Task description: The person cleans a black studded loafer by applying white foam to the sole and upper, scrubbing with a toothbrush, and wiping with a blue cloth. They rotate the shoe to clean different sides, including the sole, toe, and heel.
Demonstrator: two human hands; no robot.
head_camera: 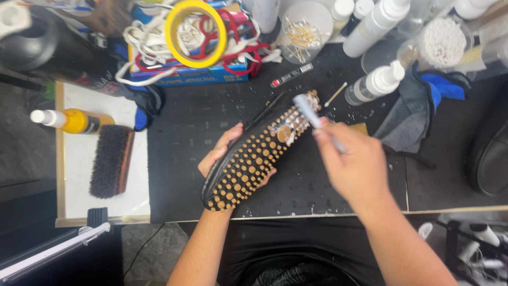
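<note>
Got my left hand (225, 153) wrapped under a black shoe (254, 156), sole up – it's the kind covered in little tan rubber nubs – held over the black work mat (185, 132). My right hand (353, 165) is clamped shut around a small brush (312, 114), its head touching the sole near the toe end, where there's white foam. A spray bottle (375, 83) and a blue-grey cloth (418, 108) sit just beyond.

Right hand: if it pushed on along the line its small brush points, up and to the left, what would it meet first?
The right hand holds a small brush whose head already lies at the studded sole of the black shoe, held in the left hand. That sole comes first; actual contact is blurred, so hard to confirm.
</note>
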